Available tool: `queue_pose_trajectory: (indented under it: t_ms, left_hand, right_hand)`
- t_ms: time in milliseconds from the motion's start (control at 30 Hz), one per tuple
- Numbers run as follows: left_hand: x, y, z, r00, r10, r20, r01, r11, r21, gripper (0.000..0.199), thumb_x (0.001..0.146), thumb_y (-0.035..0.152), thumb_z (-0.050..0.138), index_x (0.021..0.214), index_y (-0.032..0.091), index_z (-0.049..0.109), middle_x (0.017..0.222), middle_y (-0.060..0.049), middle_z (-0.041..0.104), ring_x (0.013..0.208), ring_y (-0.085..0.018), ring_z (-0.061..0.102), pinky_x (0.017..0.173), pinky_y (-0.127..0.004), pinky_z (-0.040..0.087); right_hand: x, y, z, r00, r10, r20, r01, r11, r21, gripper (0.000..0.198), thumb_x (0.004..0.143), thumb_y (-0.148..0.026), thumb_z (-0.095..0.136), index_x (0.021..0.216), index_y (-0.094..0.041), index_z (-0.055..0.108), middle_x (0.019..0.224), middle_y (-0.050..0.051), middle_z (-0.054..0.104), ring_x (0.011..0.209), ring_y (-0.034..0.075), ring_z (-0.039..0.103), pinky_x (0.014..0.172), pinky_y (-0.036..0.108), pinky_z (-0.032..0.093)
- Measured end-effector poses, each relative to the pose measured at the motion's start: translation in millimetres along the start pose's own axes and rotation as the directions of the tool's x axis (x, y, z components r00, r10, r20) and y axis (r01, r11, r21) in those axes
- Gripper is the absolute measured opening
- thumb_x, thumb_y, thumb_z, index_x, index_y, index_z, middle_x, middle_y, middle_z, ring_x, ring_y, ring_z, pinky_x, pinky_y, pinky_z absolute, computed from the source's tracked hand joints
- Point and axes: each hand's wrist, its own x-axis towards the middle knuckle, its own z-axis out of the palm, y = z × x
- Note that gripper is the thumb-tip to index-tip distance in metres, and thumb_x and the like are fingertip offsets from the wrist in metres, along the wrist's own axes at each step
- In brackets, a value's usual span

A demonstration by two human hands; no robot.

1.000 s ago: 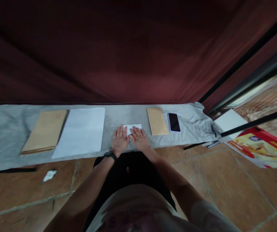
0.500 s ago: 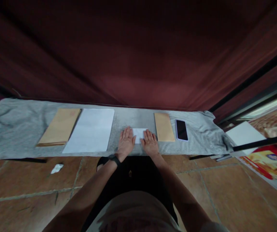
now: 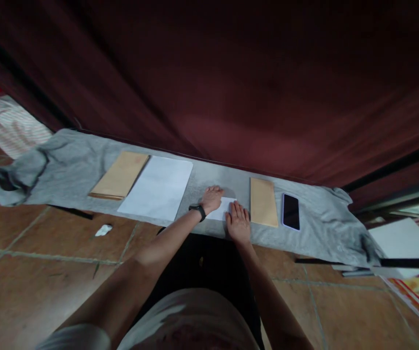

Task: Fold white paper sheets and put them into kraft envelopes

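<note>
While the right hand [image 3: 239, 224] lies flat, fingers straight, on a white paper [image 3: 219, 213], the left hand [image 3: 212, 198] bends over its left side, grip unclear. A brown envelope [image 3: 264, 201] lies alongside.

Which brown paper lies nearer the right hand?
The brown paper between the right hand and phone; the other brown pile lies left of the large white sheet.

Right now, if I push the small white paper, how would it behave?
The small white paper is probably light, being small. Lying flat on grey cloth, it would likely slide, not roll. The right hand, resting over its right end, may resist.
</note>
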Motion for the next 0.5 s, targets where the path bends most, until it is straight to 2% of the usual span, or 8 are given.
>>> queue_pose_trajectory:
  t_ms: [133, 267, 367, 433, 500]
  left_hand:
    - [1, -12, -5, 0.999, -0.033, 0.015, 0.035, 0.984, -0.176, 0.022, 0.071, 0.009, 0.065, 0.089, 0.019, 0.073, 0.103, -0.011, 0.074, 0.104, -0.026, 0.065, 0.097, -0.036, 0.047]
    - [-5, -31, -9, 0.991, -0.133, -0.011, 0.119, 0.914, -0.388, 0.009, 0.071, 0.014, 0.064, 0.069, 0.022, 0.065, 0.074, -0.005, 0.070, 0.082, -0.023, 0.065, 0.077, -0.031, 0.050]
    - [-15, -45, -12, 0.967, -0.251, -0.034, 0.188, 0.800, -0.570, 0.010, 0.070, 0.019, 0.064, 0.062, 0.021, 0.059, 0.060, -0.001, 0.061, 0.066, -0.020, 0.060, 0.063, -0.028, 0.045]
    - [-24, -49, -10, 0.941, -0.337, -0.044, 0.214, 0.688, -0.693, 0.011, 0.069, 0.021, 0.064, 0.061, 0.021, 0.057, 0.057, 0.000, 0.058, 0.059, -0.017, 0.055, 0.057, -0.026, 0.041]
    - [-35, -49, -4, 0.910, -0.413, -0.037, 0.215, 0.547, -0.809, 0.010, 0.067, 0.024, 0.066, 0.063, 0.020, 0.058, 0.056, 0.002, 0.057, 0.055, -0.014, 0.053, 0.053, -0.025, 0.038]
  right_hand:
    - [0, -1, -3, 1.000, 0.031, 0.001, -0.031, 0.999, 0.029, 0.049, 0.106, -0.031, 0.039, 0.149, -0.011, 0.050, 0.152, 0.017, 0.053, 0.143, 0.029, 0.047, 0.120, 0.052, 0.032]
    - [0, 0, -5, 0.996, 0.085, -0.024, -0.083, 0.992, 0.098, 0.051, 0.106, -0.030, 0.036, 0.151, -0.006, 0.046, 0.148, 0.019, 0.056, 0.140, 0.027, 0.050, 0.120, 0.047, 0.035]
    - [2, 3, -6, 0.989, 0.146, -0.038, -0.136, 0.969, 0.205, 0.052, 0.107, -0.030, 0.033, 0.151, -0.006, 0.046, 0.144, 0.019, 0.060, 0.135, 0.026, 0.055, 0.118, 0.045, 0.039]
    - [5, 4, -6, 0.979, 0.201, -0.032, -0.182, 0.935, 0.304, 0.051, 0.107, -0.032, 0.032, 0.148, -0.008, 0.050, 0.142, 0.018, 0.062, 0.133, 0.026, 0.056, 0.118, 0.045, 0.039]
    - [9, 4, -5, 0.959, 0.282, -0.005, -0.252, 0.864, 0.437, 0.050, 0.106, -0.035, 0.032, 0.142, -0.011, 0.057, 0.140, 0.016, 0.064, 0.133, 0.026, 0.057, 0.119, 0.046, 0.039]
